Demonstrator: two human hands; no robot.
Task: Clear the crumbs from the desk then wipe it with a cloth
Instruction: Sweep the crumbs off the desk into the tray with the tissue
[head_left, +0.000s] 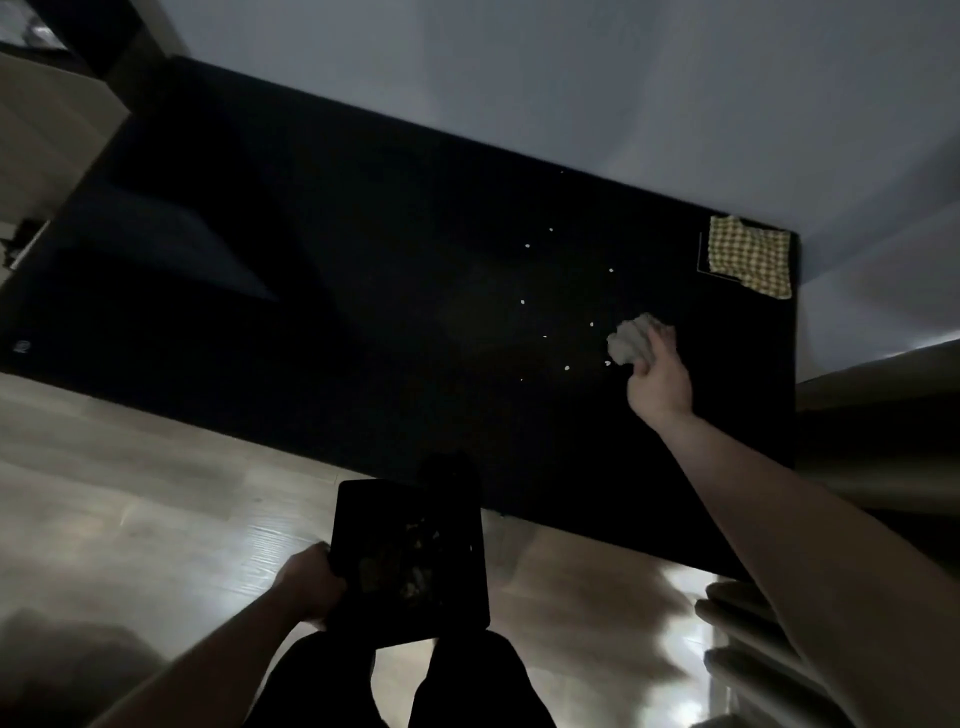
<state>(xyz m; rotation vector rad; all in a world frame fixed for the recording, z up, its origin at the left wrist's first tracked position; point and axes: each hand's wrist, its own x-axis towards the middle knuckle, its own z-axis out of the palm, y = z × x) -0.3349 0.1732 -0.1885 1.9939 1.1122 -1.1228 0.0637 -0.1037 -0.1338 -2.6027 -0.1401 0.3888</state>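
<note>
A black desk (363, 312) fills the middle of the view. Several small white crumbs (567, 368) lie scattered on its right half. My right hand (660, 379) reaches over the desk's right side and grips a crumpled white tissue (631, 340), which sits on the desk beside the nearest crumbs. My left hand (311, 584) holds a black square bin (410, 561) by its left rim, below the desk's near edge; bits of rubbish show inside it. A yellow checked cloth (750, 257) lies on the desk's far right corner.
A pale wall (571, 78) stands behind the desk. Light wooden floor (130, 493) lies in front of it. A radiator (737, 649) is at the lower right. My dark trouser legs (467, 686) show at the bottom, and a pale cabinet (36, 135) stands at the left.
</note>
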